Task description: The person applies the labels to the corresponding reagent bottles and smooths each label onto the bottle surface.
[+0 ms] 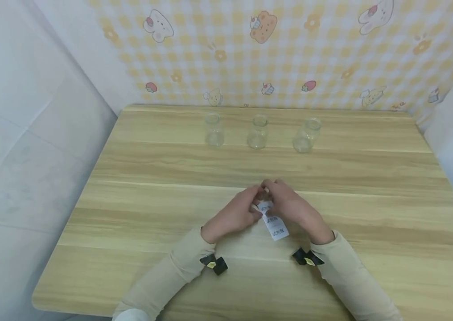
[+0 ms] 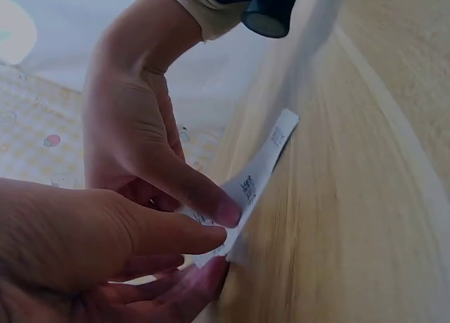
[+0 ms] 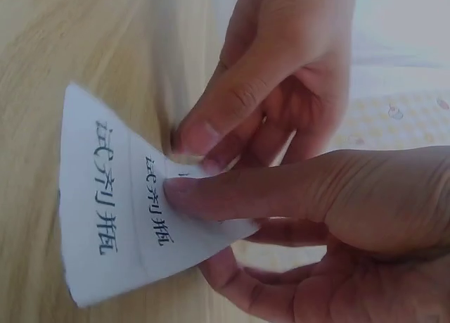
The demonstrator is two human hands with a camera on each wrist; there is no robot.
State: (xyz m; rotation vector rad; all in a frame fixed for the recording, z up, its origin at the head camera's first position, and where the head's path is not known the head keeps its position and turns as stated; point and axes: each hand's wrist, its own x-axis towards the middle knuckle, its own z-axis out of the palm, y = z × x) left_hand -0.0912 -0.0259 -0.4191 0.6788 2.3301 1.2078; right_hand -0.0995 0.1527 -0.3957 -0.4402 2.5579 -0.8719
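Observation:
A white strip of paper labels (image 1: pixel 277 229) with handwritten dark characters slants down toward the person, near the middle of the table. My left hand (image 1: pixel 236 215) pinches the strip's upper part by its left edge, between thumb and finger. Close beside it, my right hand (image 1: pixel 292 207) grips the same strip, its thumb (image 3: pixel 204 196) lying flat across the written face. In the right wrist view the strip's free end (image 3: pixel 84 196) fans out past the thumb. The part between the two hands is mostly hidden by fingers.
Three clear glass jars stand in a row at the back of the table: a left jar (image 1: pixel 214 133), a middle jar (image 1: pixel 257 136) and a right jar (image 1: pixel 304 139). Behind them hangs a yellow checked cloth (image 1: pixel 234 76). The wooden tabletop (image 1: pixel 138 214) spreads around the hands.

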